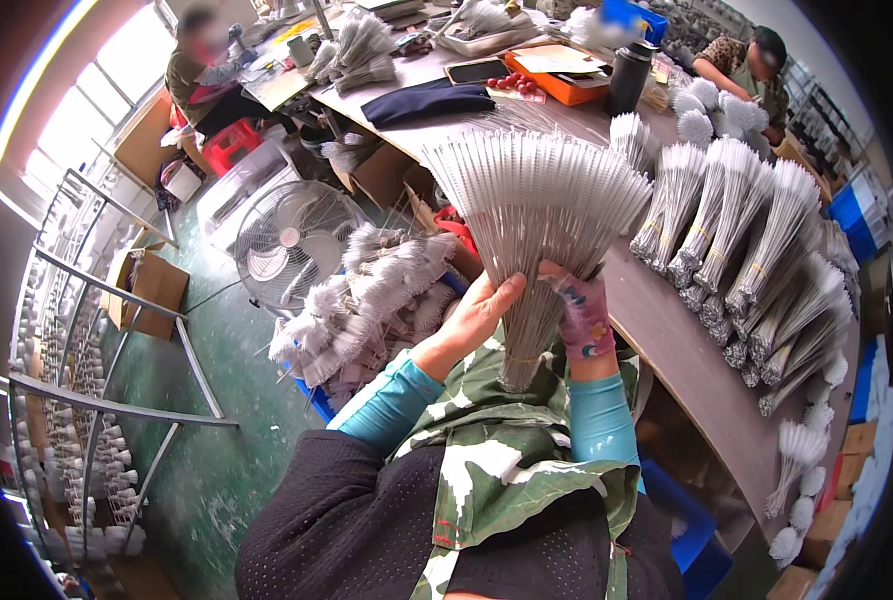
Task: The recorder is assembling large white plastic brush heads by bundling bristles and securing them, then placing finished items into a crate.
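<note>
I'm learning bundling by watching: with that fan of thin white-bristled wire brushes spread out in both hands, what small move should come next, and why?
Probably squeeze the fan of thin white-bristled wire brushes back into a tight bundle. The bare left hand and the gloved right hand pinch only its lower stems, the tips splay wide, and the banded bundles of the same brushes on the grey worktable lie compact.

Bright windows (77, 110) upper left, green floor (237, 440) lower left, white floor fan (292, 240) centre left, metal racks (87, 400) far left, long worktable (667, 340) right.
</note>
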Demonstrator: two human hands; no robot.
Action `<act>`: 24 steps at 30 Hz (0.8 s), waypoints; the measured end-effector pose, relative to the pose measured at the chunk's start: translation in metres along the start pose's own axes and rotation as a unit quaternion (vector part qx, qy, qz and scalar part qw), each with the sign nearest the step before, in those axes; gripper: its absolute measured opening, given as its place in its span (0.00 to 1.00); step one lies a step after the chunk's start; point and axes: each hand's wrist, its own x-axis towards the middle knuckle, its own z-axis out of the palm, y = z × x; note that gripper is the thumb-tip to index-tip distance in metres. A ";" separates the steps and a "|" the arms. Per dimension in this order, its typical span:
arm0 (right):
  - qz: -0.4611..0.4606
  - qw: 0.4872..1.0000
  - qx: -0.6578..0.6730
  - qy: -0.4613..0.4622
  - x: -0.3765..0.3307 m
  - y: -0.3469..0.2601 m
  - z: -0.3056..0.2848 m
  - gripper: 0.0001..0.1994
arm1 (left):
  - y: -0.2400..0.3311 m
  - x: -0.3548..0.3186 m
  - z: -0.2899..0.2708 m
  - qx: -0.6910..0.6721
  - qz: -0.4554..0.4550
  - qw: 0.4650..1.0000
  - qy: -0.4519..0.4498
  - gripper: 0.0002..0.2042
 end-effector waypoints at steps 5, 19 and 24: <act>0.075 0.988 0.130 -0.021 -0.008 0.003 -0.021 0.24 | 0.002 0.011 0.001 -0.008 -0.014 1.000 -0.004 0.22; -0.074 0.975 -0.202 -0.046 -0.052 -0.035 -0.033 0.22 | -0.021 0.029 0.043 0.311 0.104 0.932 -0.152 0.59; -0.259 0.895 -0.359 0.054 -0.047 -0.068 -0.050 0.25 | 0.007 0.067 0.090 0.255 0.123 0.934 -0.220 0.48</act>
